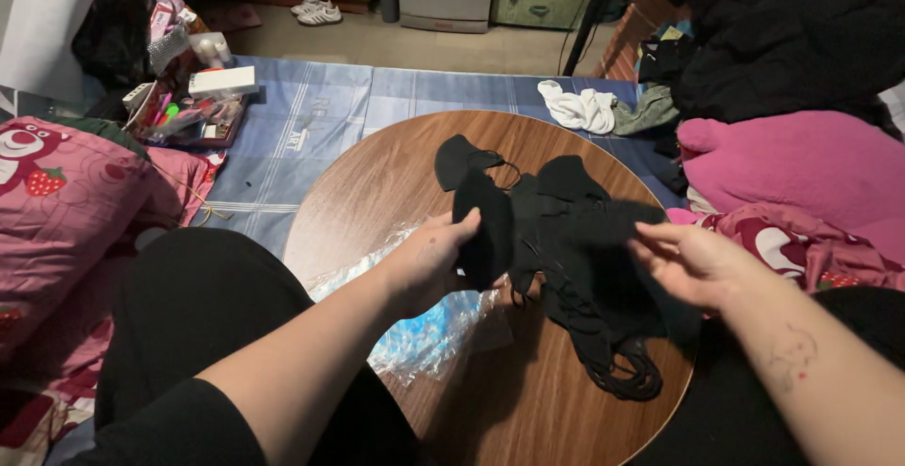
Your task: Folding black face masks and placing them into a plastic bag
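Hands working mid-frame: left hand (436,263) is pinching one black fabric face mask (483,226), right hand (693,263) is hovering open over the tangled black mask pile (584,268), mostly unsorted.

A crumpled clear plastic wrapper (429,329) lies on the near left part of the round wooden table (377,183) — shiny, see-through, with bluish glints, partly under the person's left forearm. Far left, on the blue checked cloth, a flat white rectangular box (222,81) rests on top of a cluttered tray (212,127) of small colourful items. Just behind it stands a small white container (211,48), and beside that a clear crinkled plastic bag (167,47). A small white boxy item (138,96) with dark marks sits at the tray's left edge — too small to tell more. No screens or signs show.
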